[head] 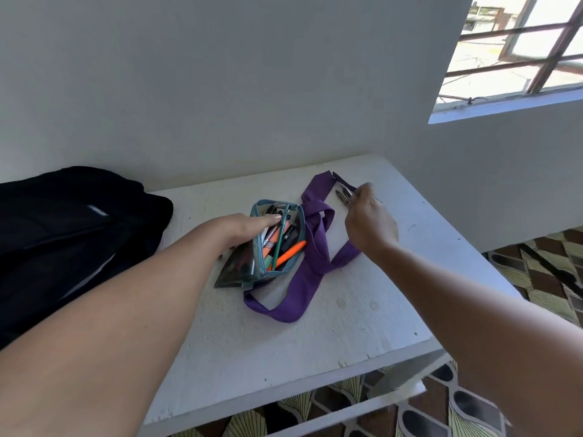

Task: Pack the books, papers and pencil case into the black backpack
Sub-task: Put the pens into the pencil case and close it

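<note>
1. Right now we see the pencil case (pixel 277 244) lying open on the white tabletop (pixel 315 329), its zip mouth gaping towards us.
2. Inside it we make out a bundle of pens (pixel 280 238): an orange one pokes out over the near edge, a green one crosses the opening, and darker ones sit deeper in.
3. Our left hand (pixel 246 227) reaches in from the left, and its fingers curl over the case's far left rim, gripping that edge.
4. Our right hand (pixel 369 220) is beyond the case to the right, its fingertips pinched together on a small metal clip (pixel 344 193), which is too small to identify more exactly.
5. That clip sits at the end of a purple strap (pixel 315 247), which loops across the tabletop, passes just beside the case and curls round in front of it.
6. Over on the left, the black backpack (pixel 72 234) slumps at the tabletop's edge, well apart from the case; we cannot tell what is inside it.
</note>
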Available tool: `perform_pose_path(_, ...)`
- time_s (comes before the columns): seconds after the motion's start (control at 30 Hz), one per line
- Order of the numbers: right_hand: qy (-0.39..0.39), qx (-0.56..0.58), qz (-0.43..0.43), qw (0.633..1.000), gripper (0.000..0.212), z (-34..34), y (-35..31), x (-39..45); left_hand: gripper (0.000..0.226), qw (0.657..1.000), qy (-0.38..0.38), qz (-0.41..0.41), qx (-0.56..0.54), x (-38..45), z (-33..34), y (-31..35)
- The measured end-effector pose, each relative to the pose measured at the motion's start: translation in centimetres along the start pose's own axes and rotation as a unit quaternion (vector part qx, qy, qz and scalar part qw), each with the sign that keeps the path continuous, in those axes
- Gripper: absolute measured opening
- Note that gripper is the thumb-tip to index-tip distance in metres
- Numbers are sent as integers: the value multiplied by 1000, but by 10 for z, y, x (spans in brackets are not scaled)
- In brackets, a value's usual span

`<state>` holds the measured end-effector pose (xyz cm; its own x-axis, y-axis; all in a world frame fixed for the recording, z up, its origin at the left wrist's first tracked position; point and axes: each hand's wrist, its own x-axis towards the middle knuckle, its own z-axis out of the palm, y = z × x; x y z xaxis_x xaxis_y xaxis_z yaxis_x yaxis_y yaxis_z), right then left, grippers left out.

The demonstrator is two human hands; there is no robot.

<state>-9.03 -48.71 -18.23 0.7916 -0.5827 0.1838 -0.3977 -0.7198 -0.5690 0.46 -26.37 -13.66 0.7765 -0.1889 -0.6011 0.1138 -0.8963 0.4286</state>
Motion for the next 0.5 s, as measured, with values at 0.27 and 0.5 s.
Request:
perform_pose_path(0.27, -92, -211, -3, 973, 23, 2, -6, 29, 106, 1000, 15, 1, -4, -3, 2, 3)
perform_pose_path(0.5, -102, -214, 4, 971, 23, 6, 1, 29, 111, 1000, 17, -4, 4, -3, 1, 2)
